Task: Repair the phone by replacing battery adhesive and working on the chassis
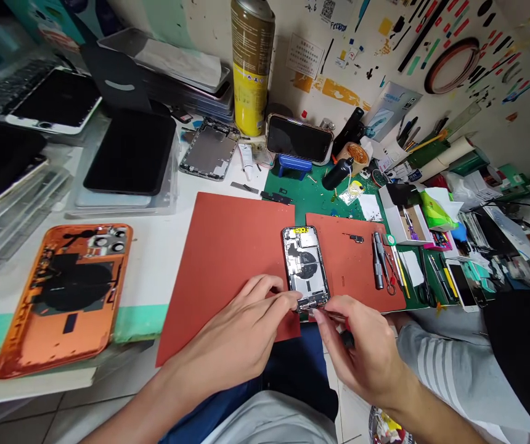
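An opened phone housing [309,262] lies on the red mats at the middle, its inner parts and a dark round patch showing. My left hand [256,314] reaches over its lower left edge, fingers bent and pressed together at the lower end. At the lower right corner, my right hand [362,345] is closed in a pinch on a thin tool [334,313] whose tip points at the housing's bottom edge. Whether the left fingertips grip a small part is hidden.
An orange phone housing [73,296] lies left. Screwdrivers [377,259] and tweezers sit on the right mat [343,259]. Behind stand a yellow spray can [249,74] and a propped phone [298,139]. Another person's sleeve [459,370] is at right.
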`<state>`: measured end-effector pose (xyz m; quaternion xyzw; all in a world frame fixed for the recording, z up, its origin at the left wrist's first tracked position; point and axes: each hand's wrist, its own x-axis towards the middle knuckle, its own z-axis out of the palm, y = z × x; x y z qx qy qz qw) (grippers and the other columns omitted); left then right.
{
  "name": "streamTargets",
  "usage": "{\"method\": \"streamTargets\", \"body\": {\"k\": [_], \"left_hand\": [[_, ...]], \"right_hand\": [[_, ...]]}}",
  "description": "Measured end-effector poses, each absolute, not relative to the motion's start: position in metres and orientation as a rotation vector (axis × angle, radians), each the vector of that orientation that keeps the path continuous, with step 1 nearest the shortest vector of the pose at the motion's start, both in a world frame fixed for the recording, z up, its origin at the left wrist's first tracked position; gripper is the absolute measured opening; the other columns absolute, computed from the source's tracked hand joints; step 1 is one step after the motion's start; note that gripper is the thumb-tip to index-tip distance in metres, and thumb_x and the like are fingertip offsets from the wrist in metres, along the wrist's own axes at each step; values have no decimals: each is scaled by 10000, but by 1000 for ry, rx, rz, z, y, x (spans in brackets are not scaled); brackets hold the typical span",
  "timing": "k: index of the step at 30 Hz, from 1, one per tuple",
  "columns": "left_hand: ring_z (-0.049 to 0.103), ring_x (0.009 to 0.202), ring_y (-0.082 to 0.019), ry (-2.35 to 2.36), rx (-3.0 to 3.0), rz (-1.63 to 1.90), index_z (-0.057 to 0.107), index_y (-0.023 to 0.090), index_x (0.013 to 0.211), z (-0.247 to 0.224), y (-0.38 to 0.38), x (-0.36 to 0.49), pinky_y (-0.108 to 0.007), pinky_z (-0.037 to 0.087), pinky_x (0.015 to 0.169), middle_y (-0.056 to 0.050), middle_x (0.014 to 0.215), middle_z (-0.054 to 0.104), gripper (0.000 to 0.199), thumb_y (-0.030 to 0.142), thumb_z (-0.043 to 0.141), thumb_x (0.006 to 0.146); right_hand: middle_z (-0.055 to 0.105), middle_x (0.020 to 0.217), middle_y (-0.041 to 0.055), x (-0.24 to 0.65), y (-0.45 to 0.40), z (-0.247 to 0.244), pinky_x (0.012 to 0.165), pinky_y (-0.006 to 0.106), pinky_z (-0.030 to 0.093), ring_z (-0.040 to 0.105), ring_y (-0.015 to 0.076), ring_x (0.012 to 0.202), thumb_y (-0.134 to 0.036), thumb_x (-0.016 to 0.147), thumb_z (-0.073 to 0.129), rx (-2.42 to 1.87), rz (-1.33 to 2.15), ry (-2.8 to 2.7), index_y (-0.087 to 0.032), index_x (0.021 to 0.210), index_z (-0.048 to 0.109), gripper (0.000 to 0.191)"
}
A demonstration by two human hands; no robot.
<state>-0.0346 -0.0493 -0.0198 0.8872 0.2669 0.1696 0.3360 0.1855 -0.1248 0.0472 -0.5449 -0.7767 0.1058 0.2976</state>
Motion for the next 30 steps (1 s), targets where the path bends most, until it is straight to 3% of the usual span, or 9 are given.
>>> {"method": "streamTargets", "body": {"k": [6, 12, 19, 25, 30], "left_hand": [[540, 1197, -292, 697, 2309, 466, 586, 209, 1391, -11, -48, -32, -441, 543, 981, -117, 1217, 643, 429, 42, 404, 1039], [548, 1118, -273, 732, 2242, 419, 640, 230, 1251, 0, -45, -20, -402, 521, 922, -77, 1153, 658, 174, 227, 520, 1126], [546, 1129, -256, 712, 2244, 512, 639, 215, 1139, 5, -40, -4, -384, 489, 945, -58, 1109, 681, 110, 239, 532, 1133], [558, 1060, -229, 595, 2268, 502, 654, 224, 1068, 13, -34, 7, -360, 478, 926, -33, 1019, 705, 210, 198, 462, 1150], [573, 1005, -231, 608, 2369, 522, 666, 214, 1038, 16, -13, 31, -378, 499, 892, -46, 1024, 738, 209, 203, 484, 1141]], "right_hand": [[707, 824, -29, 197, -145, 28, 609, 206, 568, 694, 117, 648, -221, 1017, 751, -1671, 470, -1377, -247, 1083, 630, 140], [618, 652, -65, 204, -146, 1, 559, 231, 536, 646, 126, 543, -408, 922, 878, -1525, 832, -637, -237, 979, 598, 333], [662, 656, -44, 204, -144, -6, 578, 236, 526, 626, 122, 542, -446, 889, 905, -1452, 895, -507, -232, 991, 597, 389], [711, 686, -9, 209, -150, -13, 536, 239, 499, 625, 139, 546, -471, 907, 881, -1416, 925, -470, -233, 1023, 585, 397], [680, 628, -34, 220, -164, -20, 612, 262, 550, 656, 157, 569, -450, 918, 876, -1424, 752, -410, -242, 1036, 582, 379]]}}
